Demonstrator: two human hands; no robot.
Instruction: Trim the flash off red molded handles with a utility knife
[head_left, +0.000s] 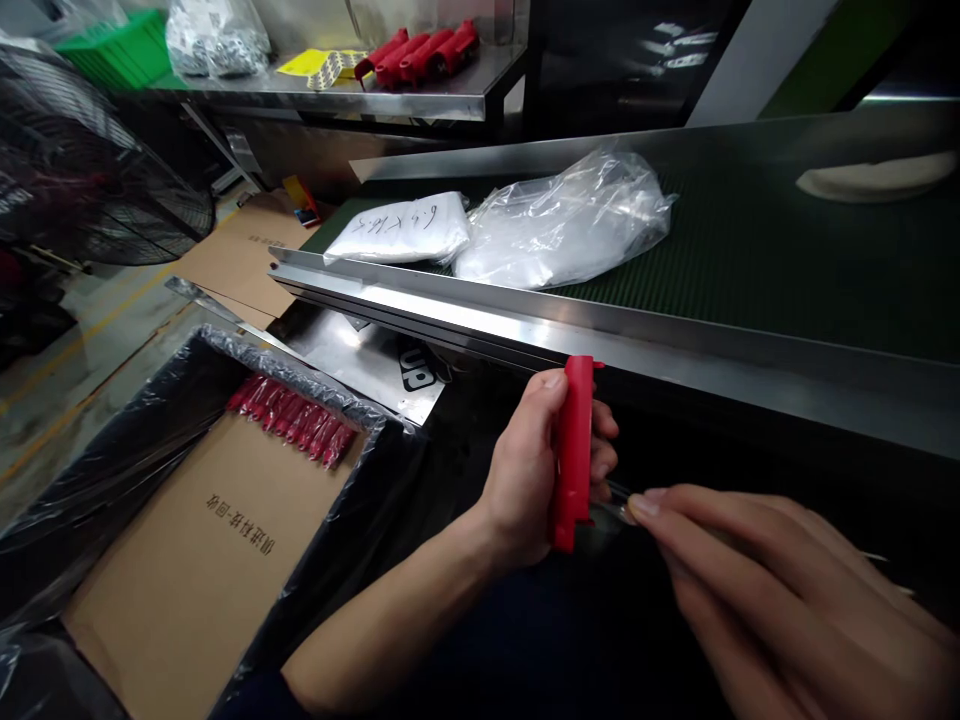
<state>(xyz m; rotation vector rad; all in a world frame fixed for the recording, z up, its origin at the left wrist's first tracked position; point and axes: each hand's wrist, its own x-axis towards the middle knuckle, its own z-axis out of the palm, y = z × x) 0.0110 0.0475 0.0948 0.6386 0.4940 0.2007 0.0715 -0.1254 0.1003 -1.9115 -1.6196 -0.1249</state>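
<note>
A long red plastic part (574,450) stands nearly upright in my left hand (525,465), whose thumb and fingers wrap round it. To the right, my right hand (765,580) is closed in a pinch on a bit of clear plastic film (621,508) beside the red part. The film's far end is hidden behind the red part and the left fingers. Beyond my hands, a crumpled clear plastic bag (570,225) and a white packet with handwriting (405,230) lie on a dark green conveyor belt (735,270).
A lined box (277,560) at the lower left holds cardboard and a row of wrapped red parts (292,418). The conveyor's metal edge (480,315) runs across in front. Several red parts (427,55) and a green bin (116,50) sit on a shelf. A large fan (97,160) stands left.
</note>
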